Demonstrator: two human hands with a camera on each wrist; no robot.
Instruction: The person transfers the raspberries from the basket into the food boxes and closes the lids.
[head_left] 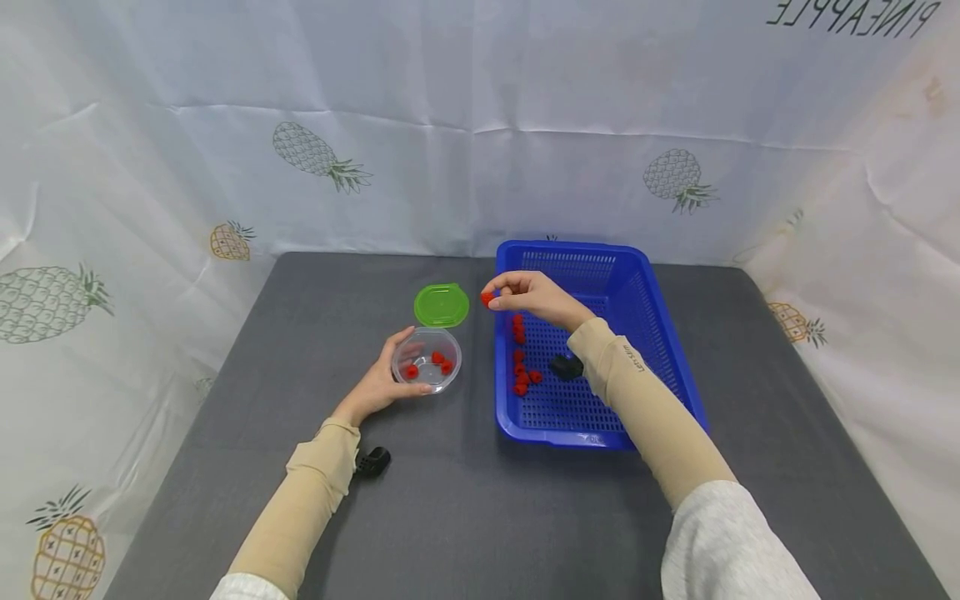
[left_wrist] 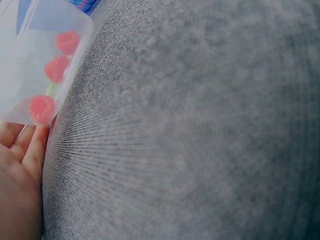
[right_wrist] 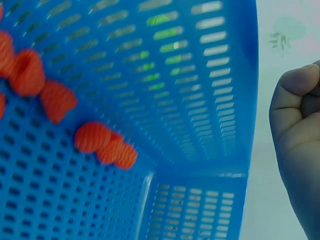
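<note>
Head view: I have the right hand (head_left: 534,300) pinching one raspberry (head_left: 487,298) between thumb and fingertips, by the left rim of the blue plastic basket (head_left: 577,410), where loose raspberries (head_left: 519,357) lie along that side. The left hand (head_left: 384,382) grips a clear round tub (head_left: 458,354) (three raspberries inside (head_left: 438,357)) near a green lid (head_left: 442,305); whether its base touches the grey table (head_left: 465,508), I can't quite tell.

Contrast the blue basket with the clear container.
The basket is blue and slotted; the container is see-through. The basket is larger and long-sided; the container is small with a round rim. The left hand holds the container; the basket is ungripped. Both are open-topped and hold red berries.
</note>
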